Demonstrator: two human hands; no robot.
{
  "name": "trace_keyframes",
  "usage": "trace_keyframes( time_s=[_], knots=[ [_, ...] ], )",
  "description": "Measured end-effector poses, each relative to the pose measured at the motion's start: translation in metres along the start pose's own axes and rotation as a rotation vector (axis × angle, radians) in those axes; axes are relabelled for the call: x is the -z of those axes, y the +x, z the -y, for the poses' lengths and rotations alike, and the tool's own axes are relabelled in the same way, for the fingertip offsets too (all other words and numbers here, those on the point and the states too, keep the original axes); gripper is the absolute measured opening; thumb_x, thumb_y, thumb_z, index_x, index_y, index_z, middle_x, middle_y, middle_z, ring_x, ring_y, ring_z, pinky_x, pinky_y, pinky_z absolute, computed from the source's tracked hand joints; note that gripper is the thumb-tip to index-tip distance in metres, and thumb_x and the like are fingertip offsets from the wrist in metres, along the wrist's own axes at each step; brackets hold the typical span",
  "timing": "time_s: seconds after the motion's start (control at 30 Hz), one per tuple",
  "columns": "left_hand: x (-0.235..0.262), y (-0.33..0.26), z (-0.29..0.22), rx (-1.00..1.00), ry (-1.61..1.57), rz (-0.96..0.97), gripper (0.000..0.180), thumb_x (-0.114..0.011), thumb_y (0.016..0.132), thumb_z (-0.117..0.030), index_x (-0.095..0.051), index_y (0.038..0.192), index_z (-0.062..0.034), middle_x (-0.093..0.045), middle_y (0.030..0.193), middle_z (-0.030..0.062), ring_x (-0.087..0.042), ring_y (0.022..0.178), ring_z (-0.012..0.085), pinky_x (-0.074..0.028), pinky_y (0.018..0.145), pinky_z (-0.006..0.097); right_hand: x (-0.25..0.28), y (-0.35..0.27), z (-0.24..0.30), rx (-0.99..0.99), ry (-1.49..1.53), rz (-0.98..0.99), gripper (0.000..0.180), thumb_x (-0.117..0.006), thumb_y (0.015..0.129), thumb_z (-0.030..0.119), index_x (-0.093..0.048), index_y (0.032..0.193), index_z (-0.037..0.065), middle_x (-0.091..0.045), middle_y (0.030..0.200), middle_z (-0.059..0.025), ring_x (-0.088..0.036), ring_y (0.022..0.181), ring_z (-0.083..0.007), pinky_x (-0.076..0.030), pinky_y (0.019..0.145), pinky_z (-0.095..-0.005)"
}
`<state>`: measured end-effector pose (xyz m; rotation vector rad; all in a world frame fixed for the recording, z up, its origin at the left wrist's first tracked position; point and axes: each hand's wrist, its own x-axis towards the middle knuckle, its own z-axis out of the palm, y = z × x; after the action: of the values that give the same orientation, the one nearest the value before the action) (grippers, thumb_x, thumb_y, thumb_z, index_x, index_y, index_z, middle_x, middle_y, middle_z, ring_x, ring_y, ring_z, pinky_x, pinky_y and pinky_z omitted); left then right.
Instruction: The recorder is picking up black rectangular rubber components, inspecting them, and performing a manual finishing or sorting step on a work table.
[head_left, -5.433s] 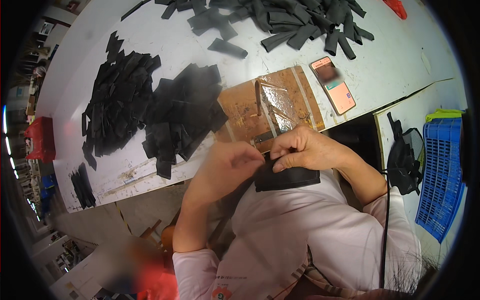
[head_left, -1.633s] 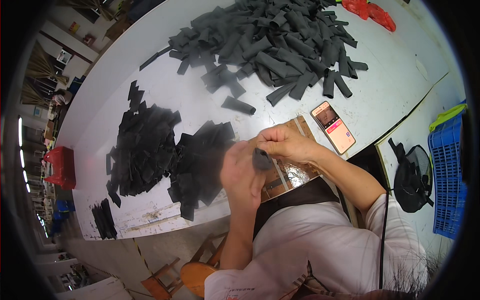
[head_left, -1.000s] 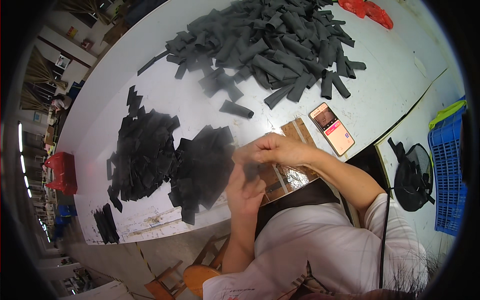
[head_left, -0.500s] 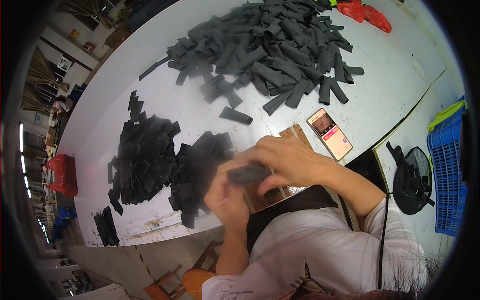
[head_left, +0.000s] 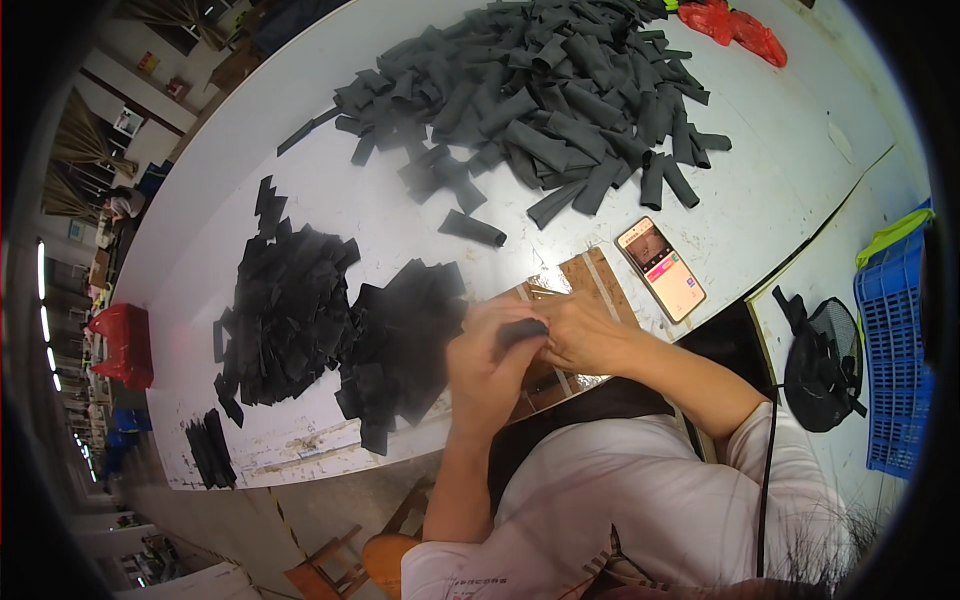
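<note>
A small dark fabric piece [head_left: 522, 331] sits pinched between both hands.

Bright, even overhead light washes the white table [head_left: 780, 180], with a glare patch near its front edge by the hands. Shadows are soft and short. Fisheye bending curves the table's edges toward a black rim. The left hand [head_left: 490, 370] looks slightly blurred, perhaps from motion.

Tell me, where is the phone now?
In the head view, the phone lies flat on the white table, on the person's right, beside the brown board and just beyond the right hand.
</note>
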<state>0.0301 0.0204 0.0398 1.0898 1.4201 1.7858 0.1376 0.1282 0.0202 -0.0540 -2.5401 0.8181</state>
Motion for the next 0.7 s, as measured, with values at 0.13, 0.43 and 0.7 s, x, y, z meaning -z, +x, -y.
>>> trace_keyframes(
  time_s=[0.13, 0.43, 0.7],
  knots=[
    [0.001, 0.002, 0.014, 0.087, 0.079, 0.054, 0.008, -0.061, 0.068, 0.004, -0.059, 0.075, 0.0007, -0.059, 0.081, 0.0074, -0.052, 0.083, 0.0188, -0.040, 0.073, 0.028, -0.019, -0.010, -0.019, -0.171, 0.145, 0.010, 0.012, -0.052, 0.067, 0.006, -0.053, 0.078, 0.000, -0.054, 0.071, -0.0175, -0.054, 0.065, -0.0356, -0.044, 0.055, -0.0394],
    [0.007, 0.001, 0.023, -0.162, 0.324, 0.093, 0.015, -0.059, 0.070, 0.006, -0.057, 0.085, 0.0028, -0.059, 0.085, 0.0099, -0.054, 0.082, 0.0186, -0.042, 0.074, 0.027, -0.034, -0.020, -0.026, -0.186, 0.161, 0.039, 0.013, -0.051, 0.066, 0.005, -0.054, 0.078, 0.001, -0.055, 0.071, -0.0180, -0.054, 0.066, -0.0348, -0.043, 0.056, -0.0405],
    [0.011, -0.003, 0.014, -0.120, -0.127, 0.122, 0.017, -0.057, 0.078, -0.003, -0.054, 0.094, 0.0035, -0.059, 0.084, 0.0136, -0.055, 0.076, 0.0175, -0.046, 0.070, 0.028, -0.003, -0.001, -0.010, -0.154, -0.008, 0.142, 0.019, -0.057, 0.070, 0.011, -0.051, 0.087, 0.005, -0.053, 0.071, -0.0109, -0.053, 0.069, -0.0303, -0.043, 0.057, -0.0375]
  ],
)
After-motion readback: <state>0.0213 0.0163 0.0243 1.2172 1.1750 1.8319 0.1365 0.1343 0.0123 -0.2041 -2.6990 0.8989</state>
